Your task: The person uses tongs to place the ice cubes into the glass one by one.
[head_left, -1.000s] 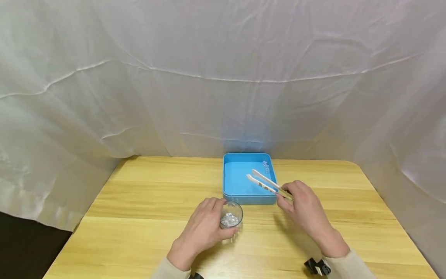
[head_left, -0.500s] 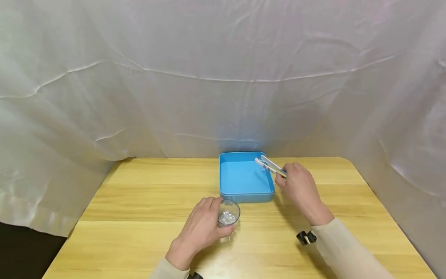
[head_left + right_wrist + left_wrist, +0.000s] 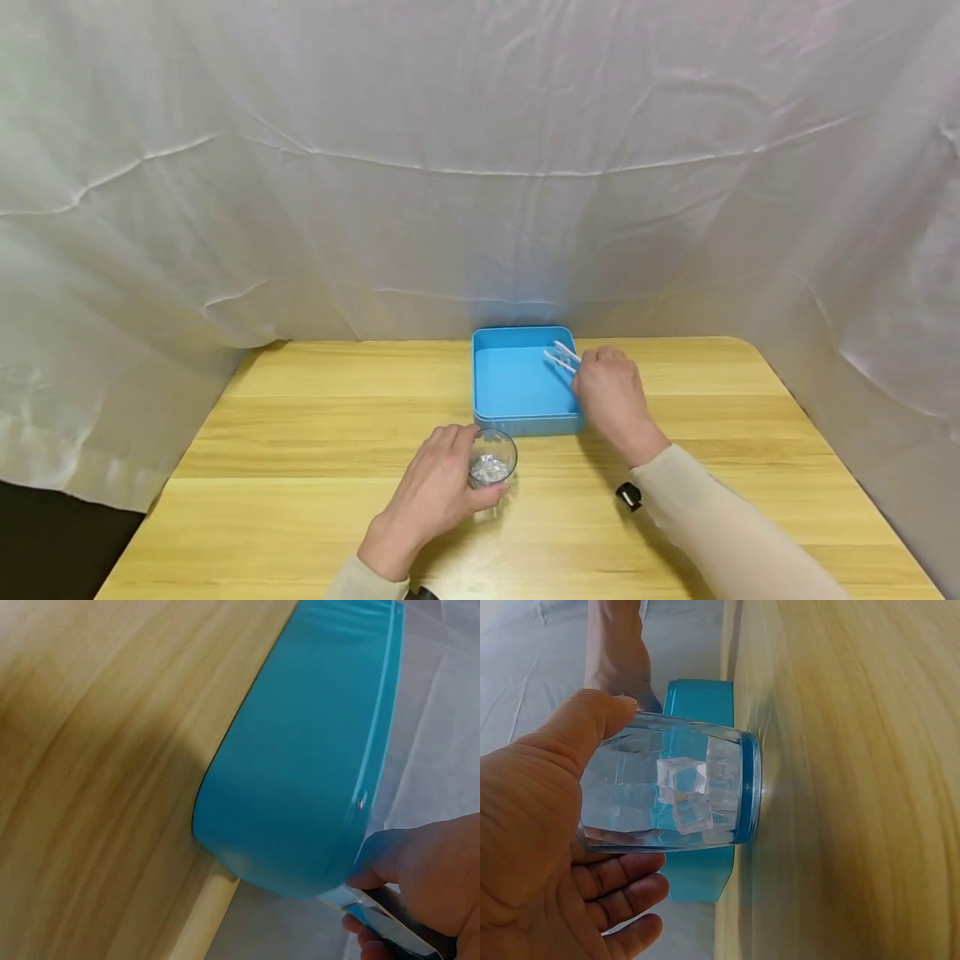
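Note:
My left hand (image 3: 435, 500) holds a clear drinking glass (image 3: 493, 479) upright on the table, thumb on one side and fingers on the other. Several clear ice-like cubes (image 3: 694, 814) lie in the bottom of the glass, plain in the left wrist view. A shallow open blue box (image 3: 525, 427) stands just behind it. My right hand (image 3: 611, 400) grips a pair of tongs (image 3: 563, 364) over the box's right wall, their white tips apart inside the box. Small clear pieces sit around those tips, too small to tell whether one is pinched.
The wooden table (image 3: 300, 467) reaches back to a pale hanging curtain (image 3: 375, 225), close behind the blue box. More curtain hangs along the left and right sides. Each wrist carries a small black device (image 3: 628, 497).
My right hand has moved forward, then left, taking the tongs' tips to the box's right back part. The left hand still holds the glass in place. The view has shifted slightly.

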Motion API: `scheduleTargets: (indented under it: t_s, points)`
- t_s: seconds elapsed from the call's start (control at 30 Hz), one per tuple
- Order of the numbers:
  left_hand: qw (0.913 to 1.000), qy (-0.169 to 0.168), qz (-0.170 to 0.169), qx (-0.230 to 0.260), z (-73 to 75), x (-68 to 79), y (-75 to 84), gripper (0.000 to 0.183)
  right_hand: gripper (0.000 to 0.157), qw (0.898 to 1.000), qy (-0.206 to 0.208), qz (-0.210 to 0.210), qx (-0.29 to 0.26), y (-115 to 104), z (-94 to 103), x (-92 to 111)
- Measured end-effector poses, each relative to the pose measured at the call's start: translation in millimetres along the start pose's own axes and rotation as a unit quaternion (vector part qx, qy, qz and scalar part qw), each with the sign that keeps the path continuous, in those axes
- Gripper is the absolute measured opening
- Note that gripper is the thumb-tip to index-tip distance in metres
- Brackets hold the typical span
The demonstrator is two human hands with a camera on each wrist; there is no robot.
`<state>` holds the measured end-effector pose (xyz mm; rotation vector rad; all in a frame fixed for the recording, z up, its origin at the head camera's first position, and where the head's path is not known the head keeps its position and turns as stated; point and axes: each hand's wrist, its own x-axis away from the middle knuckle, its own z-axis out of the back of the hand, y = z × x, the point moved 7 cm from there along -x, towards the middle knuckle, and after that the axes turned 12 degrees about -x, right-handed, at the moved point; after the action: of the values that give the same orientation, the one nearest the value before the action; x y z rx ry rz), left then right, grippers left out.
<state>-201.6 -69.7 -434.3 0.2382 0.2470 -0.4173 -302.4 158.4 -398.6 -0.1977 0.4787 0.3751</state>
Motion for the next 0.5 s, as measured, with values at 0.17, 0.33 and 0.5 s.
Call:
scheduleTargets:
  t_s: [0.17, 0.33, 0.5]
  points:
    - [1.0000, -0.002, 0.005, 0.005, 0.6, 0.3, -2.0, 0.081, 0.026, 0.998, -0.048, -0.034, 0.002, -4, -10.8, -7]
    - [1.0000, -0.003, 0.000, 0.005, -0.2, 1.0, -0.9, 0.080, 0.029, 0.994, -0.079, -0.071, -0.008, -4, -14.1, -6]
    - [0.9999, -0.002, -0.007, 0.008, 0.7, -2.2, 1.4, 0.078, 0.024, 0.993, -0.075, -0.083, -0.042, -3, -8.9, -1]
